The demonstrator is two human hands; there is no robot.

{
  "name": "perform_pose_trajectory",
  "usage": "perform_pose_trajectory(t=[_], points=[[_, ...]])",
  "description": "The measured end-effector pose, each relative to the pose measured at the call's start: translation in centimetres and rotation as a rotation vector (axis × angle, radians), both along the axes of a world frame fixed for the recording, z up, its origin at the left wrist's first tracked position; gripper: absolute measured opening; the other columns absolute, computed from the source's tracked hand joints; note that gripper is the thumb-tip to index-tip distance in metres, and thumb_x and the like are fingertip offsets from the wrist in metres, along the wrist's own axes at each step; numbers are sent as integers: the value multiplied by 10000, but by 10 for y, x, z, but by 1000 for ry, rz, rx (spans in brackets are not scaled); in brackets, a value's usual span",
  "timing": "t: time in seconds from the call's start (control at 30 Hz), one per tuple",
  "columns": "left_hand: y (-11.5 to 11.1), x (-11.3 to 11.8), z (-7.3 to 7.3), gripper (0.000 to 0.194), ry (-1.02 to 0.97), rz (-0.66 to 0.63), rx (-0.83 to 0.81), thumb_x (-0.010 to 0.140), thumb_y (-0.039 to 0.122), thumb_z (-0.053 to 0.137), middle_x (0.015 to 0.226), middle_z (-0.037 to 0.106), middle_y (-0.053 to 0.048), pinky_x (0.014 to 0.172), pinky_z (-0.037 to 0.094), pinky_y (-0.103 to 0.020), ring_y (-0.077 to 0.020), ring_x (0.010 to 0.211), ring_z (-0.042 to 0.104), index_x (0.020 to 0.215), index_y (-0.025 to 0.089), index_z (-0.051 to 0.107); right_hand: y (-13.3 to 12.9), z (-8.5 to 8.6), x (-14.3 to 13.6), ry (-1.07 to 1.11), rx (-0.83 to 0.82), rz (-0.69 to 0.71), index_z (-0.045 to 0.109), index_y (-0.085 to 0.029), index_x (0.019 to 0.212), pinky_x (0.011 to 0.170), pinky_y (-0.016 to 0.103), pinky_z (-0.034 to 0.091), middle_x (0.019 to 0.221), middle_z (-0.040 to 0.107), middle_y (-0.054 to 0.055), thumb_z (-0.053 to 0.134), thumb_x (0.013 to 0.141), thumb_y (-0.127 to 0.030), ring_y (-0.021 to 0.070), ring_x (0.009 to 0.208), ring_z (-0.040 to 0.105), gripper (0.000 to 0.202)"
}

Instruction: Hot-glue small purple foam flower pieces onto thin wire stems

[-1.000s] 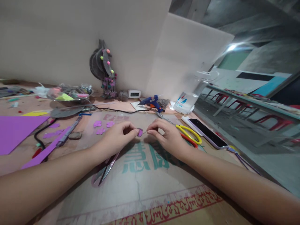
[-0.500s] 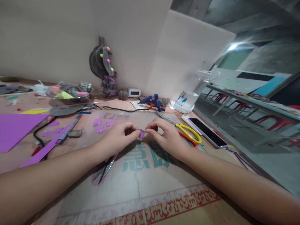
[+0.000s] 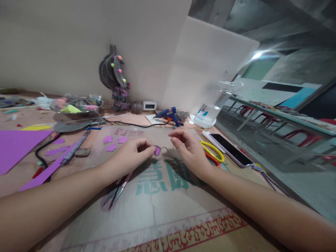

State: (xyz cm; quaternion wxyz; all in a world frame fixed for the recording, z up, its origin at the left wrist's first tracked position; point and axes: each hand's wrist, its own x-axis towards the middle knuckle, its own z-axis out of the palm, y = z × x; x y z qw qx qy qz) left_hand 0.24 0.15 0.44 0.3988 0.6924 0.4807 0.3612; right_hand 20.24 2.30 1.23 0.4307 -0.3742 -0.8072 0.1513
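Purple small curved piece point(image 3: 157, 151) w/ thin dark curled strand point(image 3: 164, 148) is pinched in my L hand point(image 3: 132, 153), over the pale teal-lettered sheet point(image 3: 126, 227). R hand point(image 3: 190, 152): fingers parted, holding 0 things, just beside. Prob light, bendy, tears easily; imo grip the edge.

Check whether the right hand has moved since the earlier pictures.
Yes; judged against the blue glue gun, the right hand has shifted slightly rightward and opened, away from the purple piece in the left hand.
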Motion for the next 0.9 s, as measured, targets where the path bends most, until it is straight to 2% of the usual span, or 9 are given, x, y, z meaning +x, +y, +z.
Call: perform_pose_trajectory(t=[0.1, 0.17, 0.3, 0.43, 0.5, 0.57, 0.63, 0.77, 0.9], points=[[1, -1, 0, 225, -19, 17, -7, 799, 376, 519, 723, 653, -16, 647, 412, -277, -175, 695, 586, 740, 183, 618, -5, 0, 0, -14, -11, 17, 569, -198, 810, 656, 279, 427, 764, 556, 13, 530, 880, -296, 135, 702, 516, 127], [1, -1, 0, 233, -8, 23, 1, 800, 384, 514, 705, 642, -14, 622, 406, -275, -177, 683, 582, 728, 187, 616, -7, 0, -3, -43, -86, 42, 585, -202, 900, 626, 268, 426, 794, 583, 12, 572, 854, -295, 126, 674, 514, 104], [0, -1, 0, 222, 12, 32, 4, 795, 381, 520, 687, 620, 1, 590, 399, -257, -165, 666, 577, 708, 196, 604, -7, 0, -5, -98, -202, 40, 571, -206, 1047, 570, 252, 431, 862, 617, 21, 620, 820, -280, 116, 639, 518, 243], [3, -1, -1, 232, -69, 54, -48, 811, 396, 508, 671, 609, 10, 612, 417, -254, -159, 667, 586, 725, 191, 572, -11, 6, -2, -121, 92, 61, 585, -198, 951, 633, 287, 469, 824, 607, 37, 588, 845, -264, 145, 707, 551, 125], [5, -2, -2, 217, -117, 61, -19, 801, 380, 522, 663, 590, 15, 621, 418, -248, -152, 666, 571, 719, 184, 568, -19, 10, -5, -262, 235, 248, 598, -207, 974, 750, 315, 486, 939, 641, 63, 532, 873, -199, 167, 860, 582, 122], [8, -2, -3, 192, -142, 63, 23, 784, 356, 539, 670, 575, 19, 629, 416, -243, -145, 671, 551, 719, 179, 576, -30, 11, -13, -461, 268, 464, 576, -202, 1122, 843, 324, 475, 1130, 632, 77, 450, 895, -125, 169, 992, 571, 270], [9, -2, -4, 181, -152, 69, 36, 775, 348, 542, 672, 570, 19, 630, 418, -242, -144, 670, 542, 720, 179, 576, -38, 10, -24, -598, 253, 569, 495, -183, 1268, 894, 330, 456, 1266, 576, 75, 407, 897, -87, 168, 1059, 541, 393], [9, -1, -4, 174, -138, 79, 30, 769, 338, 530, 653, 559, 17, 615, 410, -245, -146, 649, 529, 700, 182, 566, -41, 4, -35, -669, 212, 545, 458, -173, 1320, 956, 342, 412, 1277, 560, 87, 423, 897, -95, 170, 1136, 475, 431], [8, -1, -3, 181, -153, 59, 42, 770, 343, 532, 653, 556, 21, 625, 413, -245, -143, 655, 525, 701, 179, 566, -35, 0, -27, -708, 280, 480, 590, -176, 1167, 818, 341, 442, 970, 643, 84, 426, 931, -180, 180, 918, 517, 287]])
